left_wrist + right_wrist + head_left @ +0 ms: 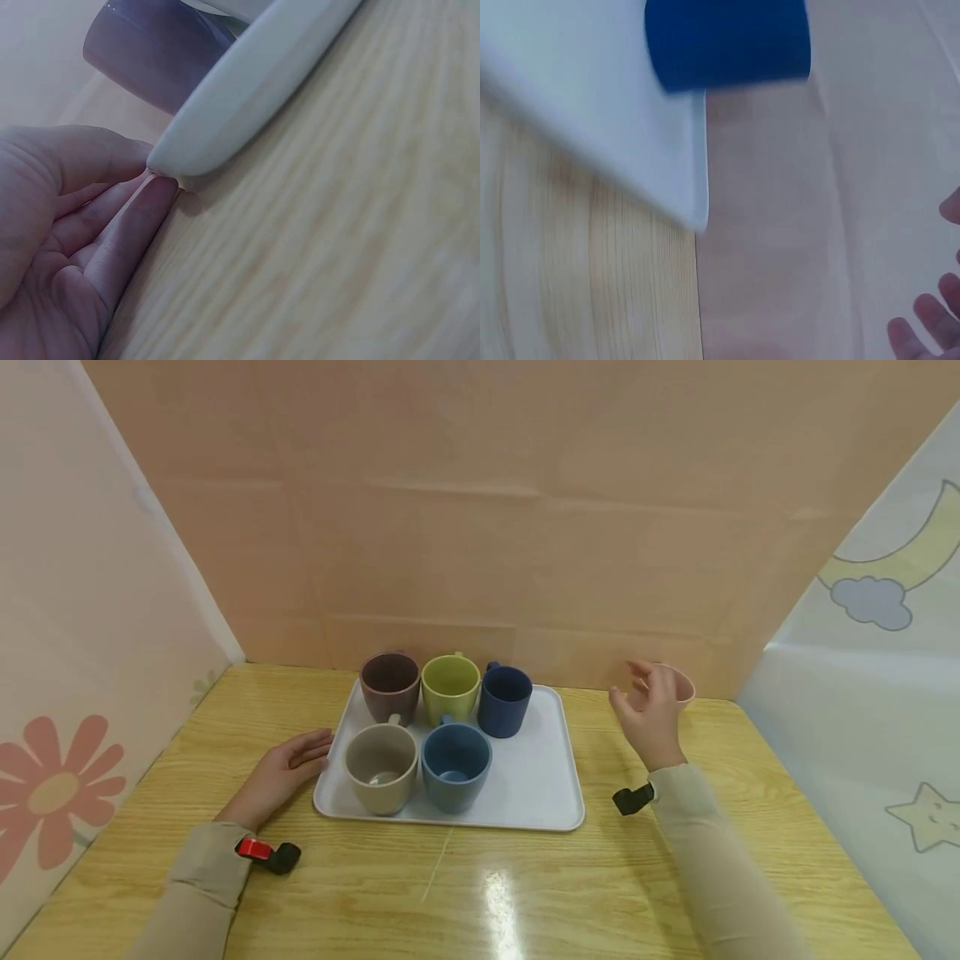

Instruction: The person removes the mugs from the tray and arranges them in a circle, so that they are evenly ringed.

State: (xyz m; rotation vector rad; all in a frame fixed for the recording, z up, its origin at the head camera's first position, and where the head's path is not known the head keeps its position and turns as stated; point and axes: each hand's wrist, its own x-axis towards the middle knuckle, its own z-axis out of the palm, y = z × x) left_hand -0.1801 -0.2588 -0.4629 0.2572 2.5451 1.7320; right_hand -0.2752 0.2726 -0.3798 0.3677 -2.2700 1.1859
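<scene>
A white tray (536, 785) bears several mugs: a mauve mug (390, 697), a yellow-green mug (450, 697) and a navy mug (506, 710) in the back row, a beige mug (381, 781) and a blue mug (454, 785) in front. At the tray's left edge lies my left hand (277, 775), its fingertips touching the rim in the left wrist view. To the right of the tray my right hand (652, 718) is raised in front of a pink cup (684, 687), which it partly hides. The fingers (934, 319) stand apart with nothing between them in the right wrist view.
The wooden table (375, 893) ends at a tan paper wall (480, 552) behind the mugs. White side panels stand at both sides, a flower print (60, 793) on the left and a moon print (915, 556) on the right.
</scene>
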